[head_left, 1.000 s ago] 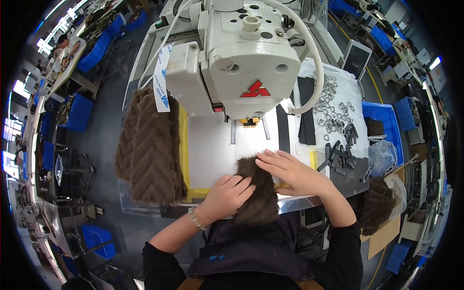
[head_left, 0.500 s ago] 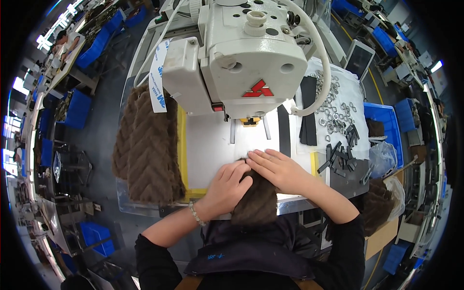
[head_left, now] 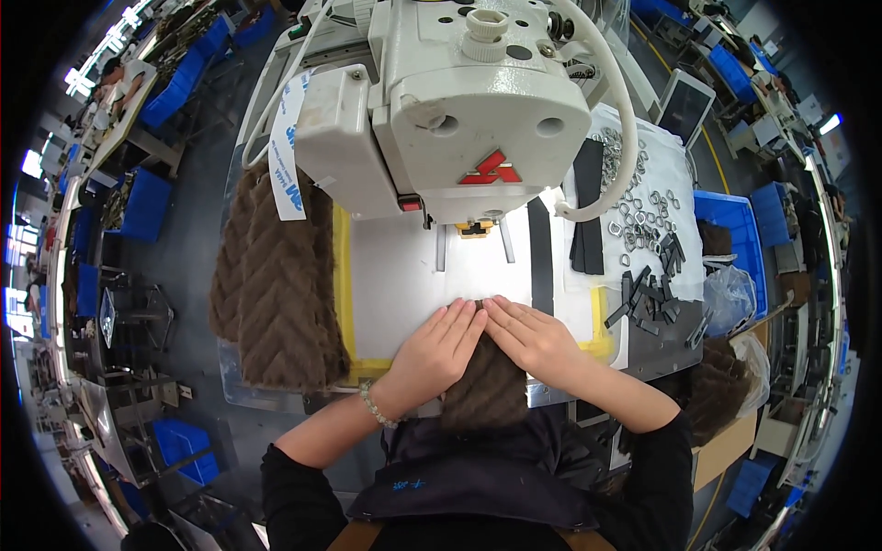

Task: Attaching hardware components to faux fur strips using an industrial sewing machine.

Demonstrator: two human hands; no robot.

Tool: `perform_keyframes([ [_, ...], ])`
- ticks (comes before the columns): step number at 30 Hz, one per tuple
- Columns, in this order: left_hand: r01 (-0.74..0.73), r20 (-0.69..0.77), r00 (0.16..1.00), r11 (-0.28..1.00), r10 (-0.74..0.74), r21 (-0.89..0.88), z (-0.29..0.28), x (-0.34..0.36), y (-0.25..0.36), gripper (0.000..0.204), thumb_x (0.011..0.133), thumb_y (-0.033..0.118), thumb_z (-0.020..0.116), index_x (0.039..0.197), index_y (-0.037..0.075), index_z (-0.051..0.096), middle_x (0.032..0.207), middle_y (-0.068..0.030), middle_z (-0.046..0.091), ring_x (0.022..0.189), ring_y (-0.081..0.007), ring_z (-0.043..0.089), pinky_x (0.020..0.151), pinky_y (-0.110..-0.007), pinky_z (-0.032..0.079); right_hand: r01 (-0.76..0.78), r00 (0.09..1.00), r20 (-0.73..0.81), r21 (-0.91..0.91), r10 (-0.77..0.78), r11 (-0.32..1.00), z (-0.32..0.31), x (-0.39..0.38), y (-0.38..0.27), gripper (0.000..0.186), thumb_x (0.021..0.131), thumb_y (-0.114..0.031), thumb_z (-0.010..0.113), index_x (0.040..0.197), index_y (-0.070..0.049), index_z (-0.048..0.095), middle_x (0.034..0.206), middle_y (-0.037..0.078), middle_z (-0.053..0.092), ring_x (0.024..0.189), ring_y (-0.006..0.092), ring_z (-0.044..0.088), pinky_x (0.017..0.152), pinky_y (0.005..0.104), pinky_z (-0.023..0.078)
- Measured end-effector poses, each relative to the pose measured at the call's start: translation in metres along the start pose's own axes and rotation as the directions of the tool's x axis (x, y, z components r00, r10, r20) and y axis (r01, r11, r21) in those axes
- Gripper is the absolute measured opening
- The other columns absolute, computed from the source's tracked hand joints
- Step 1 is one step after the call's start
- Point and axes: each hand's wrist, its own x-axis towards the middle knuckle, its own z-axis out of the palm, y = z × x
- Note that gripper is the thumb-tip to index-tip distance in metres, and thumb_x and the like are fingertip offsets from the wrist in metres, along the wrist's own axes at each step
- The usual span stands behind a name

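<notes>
A brown furry fabric piece (head_left: 484, 390) lies on the white sewing table (head_left: 395, 275) and hangs over its near edge toward my lap. My left hand (head_left: 439, 346) rests flat on its left side, fingers together and pointing up-right. My right hand (head_left: 531, 338) lies flat on its right side, fingertips meeting the left hand's at the piece's far end. Both hands press on the fabric and grip nothing. The white sewing machine head (head_left: 459, 110) towers just beyond the hands, its needle area (head_left: 473, 230) a short way ahead of the fabric's far end.
A stack of brown chevron fur pieces (head_left: 276, 285) hangs over the table's left side. Black straps (head_left: 586, 207), several metal rings (head_left: 643, 216) and black clips (head_left: 648, 294) lie on the right. A blue bin (head_left: 730, 243) stands further right, more brown fur (head_left: 717, 386) below it.
Both hands have slid the brown fabric piece forward toward the machine and come together, fingertips now meeting. The view has moved closer to the table.
</notes>
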Motion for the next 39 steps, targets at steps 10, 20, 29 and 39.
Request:
perform_keyframes([
  [10, -0.035, -0.050, 0.998, 0.999, 0.036, 0.028, -0.003, -0.002, -0.001, 0.033, 0.086, 0.008, 0.055, 0.116, -0.003, 0.065, 0.120, -0.0183, 0.065, 0.116, -0.0284, 0.062, 0.101, -0.040, 0.047, -0.073, 0.997, 0.034, 0.181, 0.068, 0.981, -0.010, -0.003, -0.001, 0.039, 0.078, -0.005, 0.058, 0.116, 0.003, 0.060, 0.137, 0.021, 0.052, 0.123, 0.0321, 0.056, 0.101, 0.0404, 0.046],
  [20, -0.069, -0.053, 0.996, 0.995, 0.073, 0.073, 0.001, -0.002, -0.003, 0.034, 0.083, 0.012, 0.055, 0.111, -0.004, 0.066, 0.118, -0.0204, 0.065, 0.115, -0.0296, 0.062, 0.099, -0.038, 0.048, -0.099, 0.991, 0.112, 0.251, 0.072, 0.963, -0.011, 0.012, 0.002, 0.040, 0.084, -0.007, 0.055, 0.123, 0.000, 0.056, 0.143, 0.020, 0.046, 0.129, 0.0312, 0.051, 0.106, 0.0414, 0.042],
  [29, -0.059, -0.063, 0.996, 0.995, 0.064, 0.075, -0.002, -0.002, -0.001, 0.032, 0.083, 0.011, 0.056, 0.109, -0.004, 0.066, 0.115, -0.0183, 0.066, 0.114, -0.0283, 0.062, 0.098, -0.036, 0.048, -0.055, 0.996, 0.065, 0.025, 0.053, 0.998, -0.006, 0.006, -0.011, 0.051, 0.084, -0.009, 0.055, 0.133, 0.002, 0.052, 0.130, 0.017, 0.059, 0.121, 0.0266, 0.059, 0.102, 0.0375, 0.047],
  [39, -0.009, -0.127, 0.992, 0.987, -0.012, -0.162, -0.008, -0.002, -0.007, 0.026, 0.080, 0.010, 0.058, 0.104, 0.000, 0.065, 0.117, -0.0162, 0.063, 0.111, -0.0291, 0.061, 0.096, -0.038, 0.048, -0.027, 0.999, 0.039, 0.034, 0.026, 0.999, 0.001, -0.002, -0.009, 0.048, 0.083, -0.008, 0.056, 0.130, 0.003, 0.055, 0.131, 0.018, 0.059, 0.121, 0.0281, 0.059, 0.103, 0.0383, 0.046],
])
